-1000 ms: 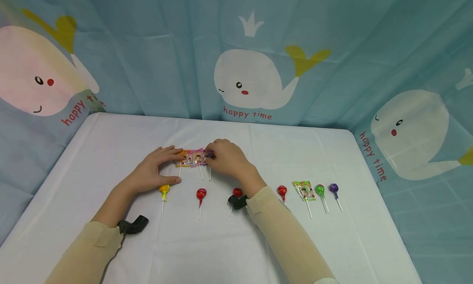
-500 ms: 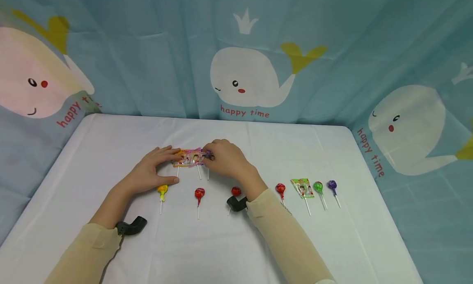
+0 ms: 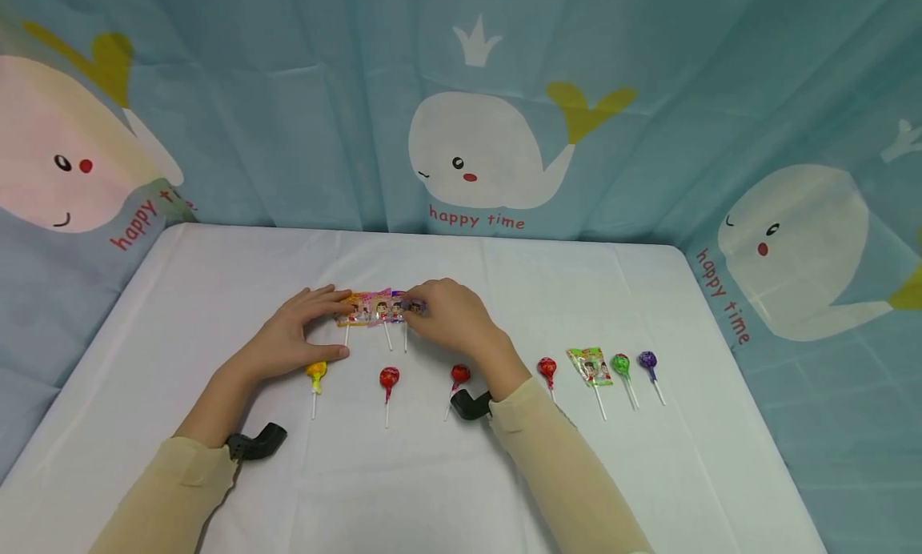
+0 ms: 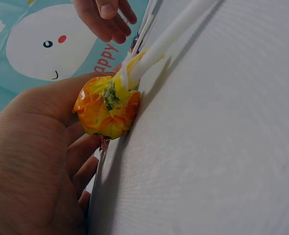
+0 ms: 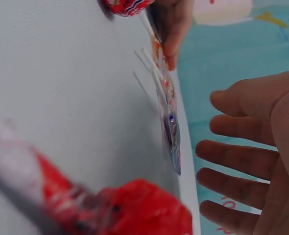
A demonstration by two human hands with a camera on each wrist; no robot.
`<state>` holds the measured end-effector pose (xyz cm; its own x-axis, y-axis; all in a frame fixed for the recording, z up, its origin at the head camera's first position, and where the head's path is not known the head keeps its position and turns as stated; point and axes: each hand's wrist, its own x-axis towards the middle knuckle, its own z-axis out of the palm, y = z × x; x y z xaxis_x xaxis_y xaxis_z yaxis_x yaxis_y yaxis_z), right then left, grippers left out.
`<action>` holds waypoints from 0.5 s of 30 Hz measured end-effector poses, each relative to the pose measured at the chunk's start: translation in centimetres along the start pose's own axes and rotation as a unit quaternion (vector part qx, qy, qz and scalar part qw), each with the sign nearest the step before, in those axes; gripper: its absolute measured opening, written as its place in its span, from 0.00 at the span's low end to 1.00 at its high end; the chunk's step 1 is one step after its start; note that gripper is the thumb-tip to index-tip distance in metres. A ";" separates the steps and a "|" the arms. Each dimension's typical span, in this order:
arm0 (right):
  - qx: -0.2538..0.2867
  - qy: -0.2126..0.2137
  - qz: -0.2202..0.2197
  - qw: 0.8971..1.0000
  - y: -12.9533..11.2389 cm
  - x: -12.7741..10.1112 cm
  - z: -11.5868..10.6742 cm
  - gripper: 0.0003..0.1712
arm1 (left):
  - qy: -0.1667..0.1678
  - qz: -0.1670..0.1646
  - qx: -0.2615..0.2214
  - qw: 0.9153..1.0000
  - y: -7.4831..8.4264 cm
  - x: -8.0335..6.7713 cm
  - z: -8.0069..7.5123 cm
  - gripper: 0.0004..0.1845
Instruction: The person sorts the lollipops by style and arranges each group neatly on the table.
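Note:
In the head view, flat-packed lollipops lie side by side at the table's middle: an orange one (image 3: pixel 354 317), a pink one (image 3: pixel 382 307) and a purple one (image 3: pixel 414 307). My left hand (image 3: pixel 291 330) rests at the row's left end, fingers on the orange wrapper and thumb stretched below it. My right hand (image 3: pixel 452 318) is at the purple end. In the right wrist view, its fingers (image 5: pixel 237 156) are spread and relaxed, apart from the purple wrapper (image 5: pixel 173 128). A yellow round lollipop (image 4: pixel 105 107) sits just below the left thumb in the left wrist view.
A lower row holds red lollipops (image 3: pixel 389 375) (image 3: pixel 460 374) (image 3: pixel 547 367), a green flat packet (image 3: pixel 591 366), a green round lollipop (image 3: pixel 621 365) and a purple round one (image 3: pixel 647 360). A whale-print curtain (image 3: pixel 346 138) stands behind the white table (image 3: pixel 374 490).
My right hand has let go of the purple flat lollipop and shifted slightly right, showing more of its wrapper. The left hand stays on the orange one. The head view has shifted a little.

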<state>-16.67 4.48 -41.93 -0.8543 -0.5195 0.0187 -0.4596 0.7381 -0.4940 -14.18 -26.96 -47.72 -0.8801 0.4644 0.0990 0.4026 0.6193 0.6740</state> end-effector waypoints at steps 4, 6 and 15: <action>-0.002 0.002 0.011 1.000 0.0 -0.4 -0.1 0.18 | 0.002 0.001 0.004 1.000 0.0 -0.1 -0.1 0.37; -0.003 0.002 0.015 1.000 0.2 -0.7 -0.2 0.18 | 0.004 0.004 0.004 1.000 0.0 -0.1 -0.1 0.36; -0.007 -0.006 0.024 1.000 1.4 -1.6 -0.2 0.22 | 0.001 0.006 -0.001 1.000 -0.1 0.0 0.0 0.36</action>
<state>-15.97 6.45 -42.46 -0.8725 -0.4884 -0.0154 -0.4215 0.7683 -0.4817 -14.22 -27.01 -47.75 -0.8752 0.4714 0.1087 0.4131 0.6116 0.6747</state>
